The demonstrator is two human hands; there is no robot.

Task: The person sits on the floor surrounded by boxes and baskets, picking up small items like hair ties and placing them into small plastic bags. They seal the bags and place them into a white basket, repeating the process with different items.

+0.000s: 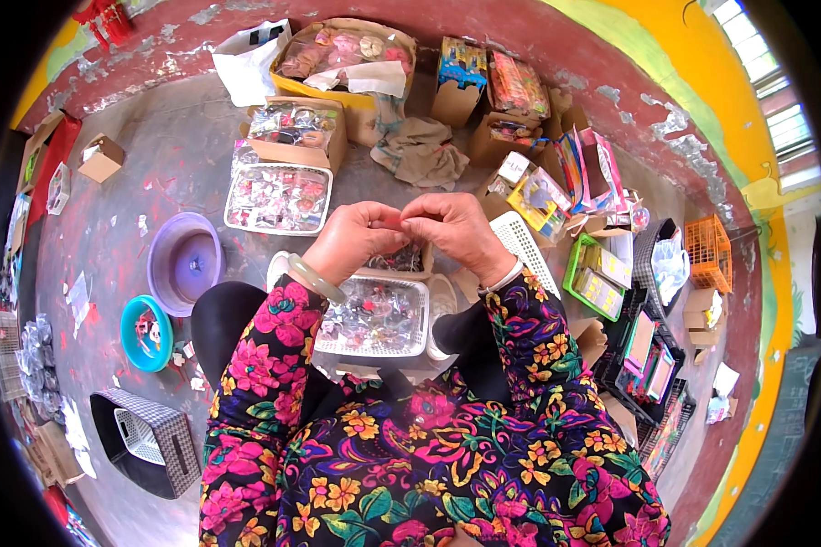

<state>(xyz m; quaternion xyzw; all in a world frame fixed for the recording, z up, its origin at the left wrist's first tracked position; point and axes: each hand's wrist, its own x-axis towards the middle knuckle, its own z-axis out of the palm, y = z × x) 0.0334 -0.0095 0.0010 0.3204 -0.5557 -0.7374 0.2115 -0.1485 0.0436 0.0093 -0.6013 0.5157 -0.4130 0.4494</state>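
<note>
My left hand (358,240) and my right hand (458,232) meet at the fingertips in front of me, above the floor. The fingers of both are pinched together; whatever lies between them is too small to make out. Under my hands, partly covered by them, stands a box of small items (400,264). Nearer to me, between my legs, a white basket (426,319) holds many small plastic-wrapped pieces. Just beyond my left hand is another white basket (231,219) filled with similar small packets.
On the left stand a purple basin (155,273), a teal basin (129,351) and a checked bin (169,447). Cardboard boxes (337,146) line the far wall near a crumpled cloth (420,153). To the right are a green crate (575,260), black crates (625,346) and an orange crate (710,253).
</note>
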